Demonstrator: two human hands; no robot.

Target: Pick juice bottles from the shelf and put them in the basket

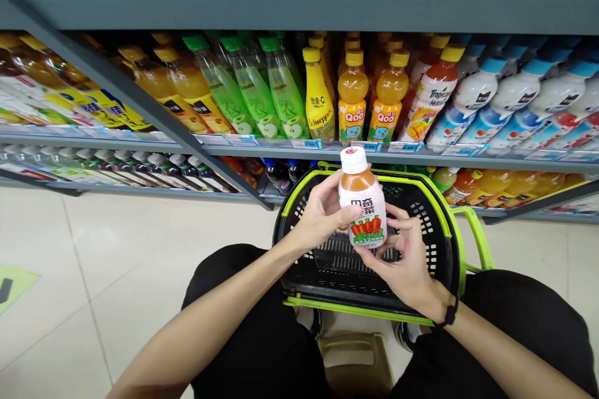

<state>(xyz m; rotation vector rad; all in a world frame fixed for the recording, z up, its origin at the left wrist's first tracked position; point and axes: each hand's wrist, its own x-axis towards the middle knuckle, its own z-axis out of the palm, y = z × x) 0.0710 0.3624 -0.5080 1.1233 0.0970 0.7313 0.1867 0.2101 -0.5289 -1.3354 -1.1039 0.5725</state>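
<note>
Bottle [369, 199] was held above the basket [360, 310]: my left hand [322, 212] gripped its upper side; my right hand [409, 255], half-curled, held its lower part. Shelf edge [281, 151] lay beyond; tile floor [126, 243] gave room leftward.

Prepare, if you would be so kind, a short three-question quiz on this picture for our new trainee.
1. True or false: the left hand grips a bottle with a white cap.
2. Multiple choice: the basket is black and which other colour?
(a) red
(b) lime green
(c) blue
3. Fill in the missing word: the black band is worn on the person's ____ wrist.

Key:
1. True
2. b
3. right
</note>
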